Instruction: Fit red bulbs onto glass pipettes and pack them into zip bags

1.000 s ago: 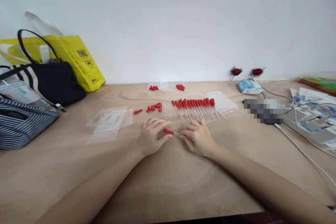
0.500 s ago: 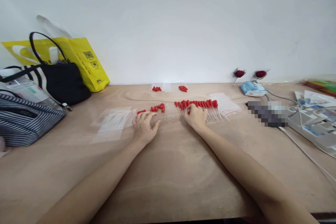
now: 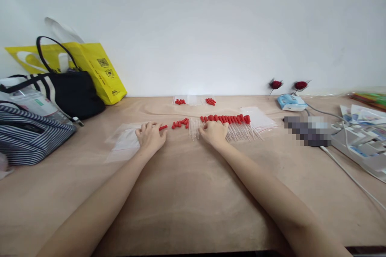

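Note:
My left hand (image 3: pixel 150 136) lies palm down on the edge of a clear zip bag (image 3: pixel 125 141). Its fingers are spread, and the thumb side is beside a lone red rubber cap (image 3: pixel 163 127). My right hand (image 3: pixel 214 133) rests with bent fingers at the left end of a row of red-capped glass droppers (image 3: pixel 238 125). It is right next to a small bunch of bare clear tubes (image 3: pixel 193 128), and I cannot see what its fingertips pinch. A little heap of loose red caps (image 3: pixel 181 123) lies between my two hands.
More caps in small bags (image 3: pixel 194 100) lie by the wall. A black handbag (image 3: pixel 72 94), a yellow bag (image 3: pixel 93 68) and a striped bag (image 3: pixel 30 136) stand at the left. At the right are a zip bag (image 3: pixel 257 117), a blue pack (image 3: pixel 290 102), cables and a power strip (image 3: pixel 356 142).
The capped dropper that both hands held a second ago is gone from them. My right hand went up to the row, then slid left. My left hand moved left, onto the bag edge.

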Motion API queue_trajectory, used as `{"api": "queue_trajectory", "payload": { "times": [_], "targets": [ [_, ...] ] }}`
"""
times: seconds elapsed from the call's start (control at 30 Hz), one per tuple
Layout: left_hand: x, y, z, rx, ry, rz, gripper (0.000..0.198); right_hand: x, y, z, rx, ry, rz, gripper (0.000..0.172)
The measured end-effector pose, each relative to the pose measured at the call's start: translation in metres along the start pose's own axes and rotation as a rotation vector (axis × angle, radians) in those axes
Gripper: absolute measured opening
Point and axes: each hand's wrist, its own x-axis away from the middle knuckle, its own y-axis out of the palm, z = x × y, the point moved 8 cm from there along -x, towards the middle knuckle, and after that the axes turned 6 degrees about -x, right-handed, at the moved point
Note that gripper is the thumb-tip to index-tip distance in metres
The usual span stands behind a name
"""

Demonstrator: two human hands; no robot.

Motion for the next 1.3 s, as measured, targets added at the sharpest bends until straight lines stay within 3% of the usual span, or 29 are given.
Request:
{"api": "queue_trajectory", "payload": {
  "times": [0.3, 0.43, 0.63, 0.8, 1.0, 1.1, 1.17, 1.3],
  "targets": [
    [-0.019, 0.013, 0.002, -0.082, 0.043, -0.029, 0.025, -0.010, 0.012, -0.005, 0.010, 0.126, -0.104, 0.028],
    [-0.017, 0.008, 0.004, -0.088, 0.040, 0.010, 0.022, -0.011, 0.013, -0.005, -0.008, 0.144, -0.127, 0.027],
    [0.016, -0.018, 0.030, 0.056, 0.165, 0.188, 0.017, -0.015, 0.016, -0.007, -0.018, 0.174, -0.153, 0.028],
    [0.051, -0.026, 0.062, 0.255, 0.366, 0.166, 0.012, -0.018, 0.017, -0.011, -0.006, 0.156, -0.168, 0.025],
    [0.079, -0.032, 0.095, 0.413, 0.598, 0.041, 0.011, 0.000, -0.005, -0.004, -0.002, -0.045, -0.162, 0.024],
    [0.085, -0.033, 0.105, 0.455, 0.626, -0.002, 0.010, 0.021, -0.019, 0.015, -0.029, -0.174, -0.148, 0.022],
    [0.086, -0.034, 0.110, 0.470, 0.627, -0.007, 0.010, 0.040, -0.029, 0.024, -0.151, -0.343, -0.081, 0.020],
    [0.085, -0.033, 0.111, 0.491, 0.627, 0.005, 0.009, 0.079, -0.035, 0.039, -0.288, -0.574, -0.012, 0.016]
  ]
}}
